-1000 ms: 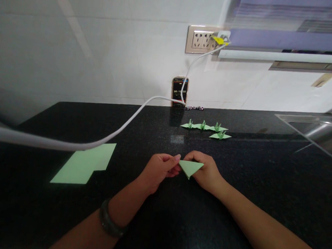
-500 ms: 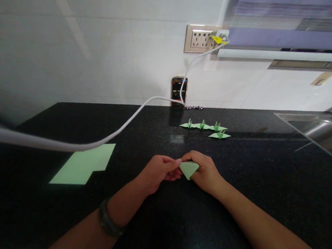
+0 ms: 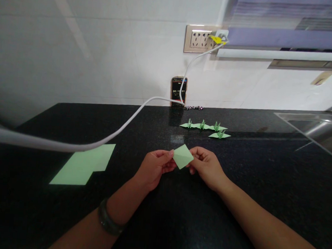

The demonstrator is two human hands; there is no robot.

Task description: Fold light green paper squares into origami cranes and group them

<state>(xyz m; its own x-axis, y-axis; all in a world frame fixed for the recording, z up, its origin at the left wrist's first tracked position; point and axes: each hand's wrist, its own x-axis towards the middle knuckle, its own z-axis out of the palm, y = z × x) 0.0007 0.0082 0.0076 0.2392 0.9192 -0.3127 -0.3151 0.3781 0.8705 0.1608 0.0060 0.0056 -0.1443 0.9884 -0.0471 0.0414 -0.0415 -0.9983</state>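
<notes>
Between my hands is a small piece of folded green paper (image 3: 183,157), shaped like a diamond with a crease across it. My left hand (image 3: 155,167) pinches its left corner, thumb on top. At the right corner my right hand (image 3: 207,166) is closed, its fingers partly behind the paper. Beyond the hands stand several green paper cranes (image 3: 202,125), three in a row and one in front of them. Flat sheets of green paper (image 3: 80,166) lie to the left on the black countertop (image 3: 159,222).
A white cable (image 3: 132,120) sweeps from the left foreground to the wall socket (image 3: 200,39), passing over the green sheets. A phone (image 3: 179,91) showing a timer leans against the wall, with a small beaded string (image 3: 194,108) beside it. A metal sink (image 3: 321,131) is at the right.
The folded paper has gone from a downward-pointing triangle to a diamond, a little further left and away from me. My right fingers have moved from its upper edge to its right corner.
</notes>
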